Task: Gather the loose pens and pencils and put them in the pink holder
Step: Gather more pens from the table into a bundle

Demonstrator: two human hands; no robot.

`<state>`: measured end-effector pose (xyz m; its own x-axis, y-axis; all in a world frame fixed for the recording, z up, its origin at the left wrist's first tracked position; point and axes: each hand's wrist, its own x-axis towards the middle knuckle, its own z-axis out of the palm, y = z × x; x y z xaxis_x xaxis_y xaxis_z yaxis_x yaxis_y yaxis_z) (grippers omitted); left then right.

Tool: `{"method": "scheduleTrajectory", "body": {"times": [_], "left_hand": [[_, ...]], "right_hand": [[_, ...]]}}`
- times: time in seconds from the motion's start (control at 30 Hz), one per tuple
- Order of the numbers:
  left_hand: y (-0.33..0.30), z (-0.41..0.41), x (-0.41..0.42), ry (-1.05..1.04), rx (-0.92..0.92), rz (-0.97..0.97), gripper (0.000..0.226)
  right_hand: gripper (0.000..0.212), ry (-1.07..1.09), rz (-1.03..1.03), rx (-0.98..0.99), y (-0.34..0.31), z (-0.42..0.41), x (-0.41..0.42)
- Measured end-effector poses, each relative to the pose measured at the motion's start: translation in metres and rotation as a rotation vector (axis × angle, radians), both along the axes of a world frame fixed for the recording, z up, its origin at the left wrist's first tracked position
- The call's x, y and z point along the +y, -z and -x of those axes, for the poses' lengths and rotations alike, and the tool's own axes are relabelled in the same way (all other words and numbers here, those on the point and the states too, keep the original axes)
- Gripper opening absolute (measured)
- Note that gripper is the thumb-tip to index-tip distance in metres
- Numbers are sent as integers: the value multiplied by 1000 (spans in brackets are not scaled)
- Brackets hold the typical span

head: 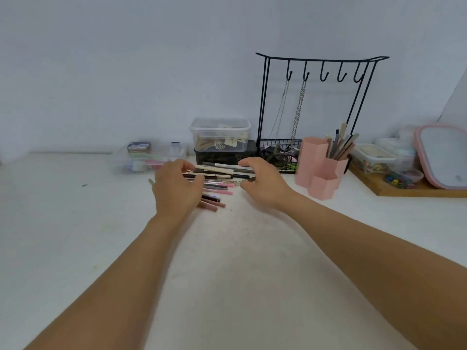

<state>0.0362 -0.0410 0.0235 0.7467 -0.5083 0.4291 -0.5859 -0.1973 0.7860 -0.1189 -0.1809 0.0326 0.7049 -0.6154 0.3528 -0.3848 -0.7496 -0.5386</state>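
A loose pile of several pens and pencils (218,179) lies on the white table, in white, dark brown, pink and grey. My left hand (177,189) covers the pile's left end, fingers curled around a few of them. My right hand (262,183) is at the pile's right end, fingers curved and touching the tips. The pink holder (319,169), made of hexagonal cups, stands just right of my right hand. Its back right cup holds several pencils (340,145); the other cups look empty.
Behind the pile stands a clear tub (220,133) on a dark box. A black wire hook stand (318,109) with chains rises behind the holder. A clear flat case (149,156) is at back left. A wooden tray (409,189) with containers sits right.
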Motion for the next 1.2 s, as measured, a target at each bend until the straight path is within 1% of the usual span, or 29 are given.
{"method": "scheduleTrajectory", "body": {"times": [0.03, 0.07, 0.1, 0.17, 0.2, 0.3, 0.37, 0.47, 0.57, 0.73, 0.9, 1.03, 1.1, 1.13, 1.2], "left_hand": [[1, -10, 4, -122, -52, -59, 21], [2, -19, 8, -218, -46, -125, 30], [4, -28, 12, -275, 0, -198, 41], [11, -38, 15, -289, 85, -314, 57], [14, -41, 15, -268, 84, -352, 61], [20, -41, 9, -216, 3, -426, 61], [22, -41, 6, -216, -62, -489, 59], [25, -39, 4, -170, -156, -558, 56], [25, -35, -1, -113, -228, -560, 54], [27, -31, 0, -67, -242, -559, 50], [25, -16, -3, -18, -202, -508, 48], [30, 11, -10, 28, -239, -452, 45], [31, 23, -14, 13, -278, -441, 45], [32, 26, -14, 0, -293, -435, 46], [29, 33, -13, -4, -311, -440, 48]], "right_hand": [[52, 11, 11, 24, 5, -10, -4], [51, 30, 20, 35, 10, -17, -9], [50, 45, 25, 32, 15, -24, -14], [48, 51, 40, 26, 22, -36, -23], [48, 43, 60, 34, 23, -43, -26], [45, 6, 118, 137, 21, -63, -34], [41, -2, 89, 213, 16, -81, -35], [48, 58, 122, 268, 19, -102, -34], [61, 134, 177, 316, 25, -115, -33], [70, 179, 144, 434, 27, -116, -36], [67, 219, 164, 425, 28, -100, -29], [60, 216, 114, 422, 31, -71, -26], [55, 172, 70, 385, 27, -56, -26], [54, 138, 8, 312, 25, -50, -25], [52, 71, -141, 101, 19, -29, -21]]}}
